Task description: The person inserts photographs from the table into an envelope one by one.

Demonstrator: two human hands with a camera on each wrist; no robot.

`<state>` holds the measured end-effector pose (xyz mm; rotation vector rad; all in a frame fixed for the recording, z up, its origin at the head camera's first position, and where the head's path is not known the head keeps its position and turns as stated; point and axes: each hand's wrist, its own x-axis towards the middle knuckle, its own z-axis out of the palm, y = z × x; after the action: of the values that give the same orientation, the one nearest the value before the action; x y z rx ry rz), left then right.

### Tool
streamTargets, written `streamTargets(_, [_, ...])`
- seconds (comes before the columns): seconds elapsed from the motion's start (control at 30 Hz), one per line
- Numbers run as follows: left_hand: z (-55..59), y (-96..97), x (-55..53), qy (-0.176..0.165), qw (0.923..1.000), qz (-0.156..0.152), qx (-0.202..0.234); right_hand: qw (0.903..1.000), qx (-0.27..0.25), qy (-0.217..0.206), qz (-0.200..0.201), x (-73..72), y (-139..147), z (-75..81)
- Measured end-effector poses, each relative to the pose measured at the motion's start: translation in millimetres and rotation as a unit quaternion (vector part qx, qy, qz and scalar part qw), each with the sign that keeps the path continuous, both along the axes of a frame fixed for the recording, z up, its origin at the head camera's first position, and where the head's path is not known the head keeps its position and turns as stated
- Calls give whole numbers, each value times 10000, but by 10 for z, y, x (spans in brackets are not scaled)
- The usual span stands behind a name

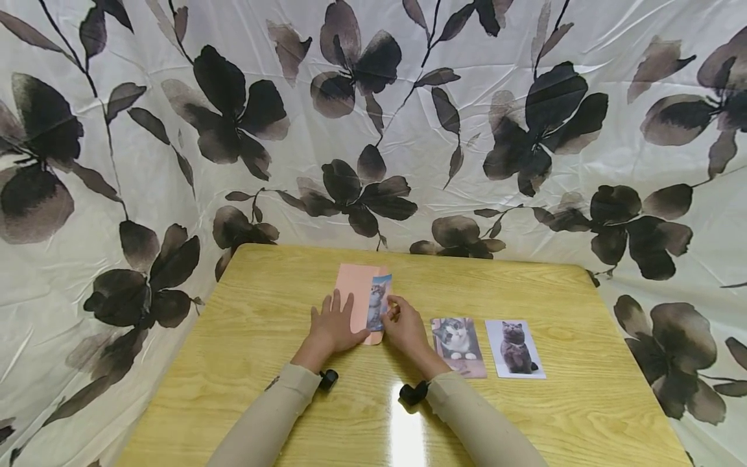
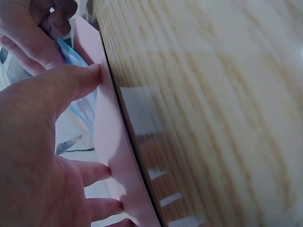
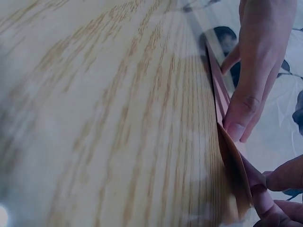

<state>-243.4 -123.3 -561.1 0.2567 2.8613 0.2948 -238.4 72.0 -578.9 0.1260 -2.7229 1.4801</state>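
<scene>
On the table lies a pink paper envelope with a cat picture card at its right side. Only a narrow upright strip of the card shows, with a blue top and a grey kitten. My left hand rests on the envelope, fingers spread and fairly straight, thumb pressing near the card's lower end. My right hand pinches the card's right edge between thumb and fingers. In the right wrist view the envelope's near edge bows up from the table beside the pinching fingertips.
Two more cat picture cards lie to the right of my right hand: a grey-and-white cat card and a dark grey cat card. The wooden table meets a floral cloth backdrop behind.
</scene>
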Motion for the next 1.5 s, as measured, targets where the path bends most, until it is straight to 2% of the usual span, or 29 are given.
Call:
streamTargets(0.5, [-26, 4, -4, 2, 10000, 6, -39, 10000, 73, 2, -10, -25, -41, -22])
streamTargets(0.83, [-44, -10, -12, 71, 9999, 1, 94, 9994, 151, 281, 117, -37, -95, -44])
streamTargets(1.13, [-21, -1, -3, 31, 10000, -3, 66, 9995, 197, 216, 139, -47, -127, -78])
streamTargets(1.5, [-13, 2, 7, 32, 10000, 17, 79, 9997, 157, 146, 126, -50, -128, -31])
